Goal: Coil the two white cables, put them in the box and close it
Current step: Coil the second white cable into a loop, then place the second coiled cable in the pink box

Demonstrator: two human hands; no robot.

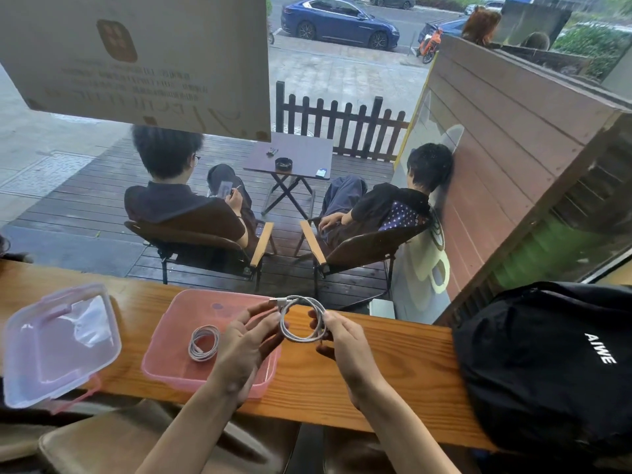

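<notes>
Over the right edge of the pink box point(164, 367), in the head view, both hands are holding the second white cable point(302, 319) as a finished-looking coil, just above the wooden counter point(393, 364). The left hand point(244, 347) is pinching the coil's left side between thumb and fingertips, near where a plug end is sticking out at the top; its other fingers are spreading loosely. The right hand point(345, 340) is gripping the coil's right side, fingers curled round the strands. The first white cable point(204, 342) is already lying coiled on the box floor, left of centre. The clear lid point(58, 340) is sitting upside-down on the counter, well apart to the left of the box. A black backpack point(547, 364) is resting on the counter's right end.

Judgement: coiling looks about done; the step in hand is getting this coil into the box without it springing open. To do it well:
- keeping the pinch on the crossing strands and the loose plug end until the coil is touching the box floor
- setting it down flat on the bare floor beside the first coil, not on top
- releasing one hand first, the other pressing the loops flat
- checking no loop is riding over the rim before fetching the lid, or the clips may not be seating.
</notes>
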